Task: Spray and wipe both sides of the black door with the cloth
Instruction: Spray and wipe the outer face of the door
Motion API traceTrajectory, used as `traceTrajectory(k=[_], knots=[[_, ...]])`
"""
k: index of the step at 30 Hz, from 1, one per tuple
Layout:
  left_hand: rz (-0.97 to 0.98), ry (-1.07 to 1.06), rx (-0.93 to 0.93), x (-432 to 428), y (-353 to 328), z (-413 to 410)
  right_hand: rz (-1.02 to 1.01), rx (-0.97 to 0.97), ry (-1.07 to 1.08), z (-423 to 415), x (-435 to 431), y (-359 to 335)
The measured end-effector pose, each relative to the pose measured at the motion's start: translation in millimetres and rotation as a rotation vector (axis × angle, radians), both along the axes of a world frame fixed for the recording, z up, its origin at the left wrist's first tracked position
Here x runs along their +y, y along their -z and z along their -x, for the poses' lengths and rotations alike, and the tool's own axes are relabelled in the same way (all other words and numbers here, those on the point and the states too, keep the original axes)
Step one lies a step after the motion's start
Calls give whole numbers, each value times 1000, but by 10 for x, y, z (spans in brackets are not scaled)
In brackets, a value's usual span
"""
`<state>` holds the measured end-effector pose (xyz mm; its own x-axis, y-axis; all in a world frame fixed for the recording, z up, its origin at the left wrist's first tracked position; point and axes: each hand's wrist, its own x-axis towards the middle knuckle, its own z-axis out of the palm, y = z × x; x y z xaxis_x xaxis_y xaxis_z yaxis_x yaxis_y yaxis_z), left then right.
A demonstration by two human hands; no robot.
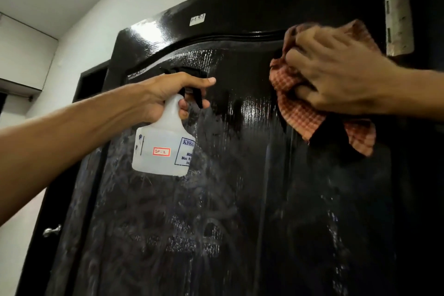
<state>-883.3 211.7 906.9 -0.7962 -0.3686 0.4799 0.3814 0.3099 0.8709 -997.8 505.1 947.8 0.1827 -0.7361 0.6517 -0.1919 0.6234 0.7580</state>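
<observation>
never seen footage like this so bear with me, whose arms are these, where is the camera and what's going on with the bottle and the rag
There is no machine here: a person wears one camera on the head, so you see their own arms from above. The left hand grips a white spray bottle, with fingers on its black trigger. The right hand presses a bunched orange checked cloth against the glossy black door, near its top. The panel shows wet streaks. A metal hinge is at right, a door knob at lower left.
</observation>
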Motion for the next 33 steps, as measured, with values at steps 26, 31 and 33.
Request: traceTrajectory(k=[26, 31, 33], knots=[[-65, -33, -2, -779, 398, -201, -301, -137, 18, 101, -1553, 534], [-68, -22, -11, -1469, 571, -219, 136, -116, 8, 69, -2177, 247], [-56, -35, -16, -1748, 643, -174, 9, -102, 56, 73, -2478, 634]])
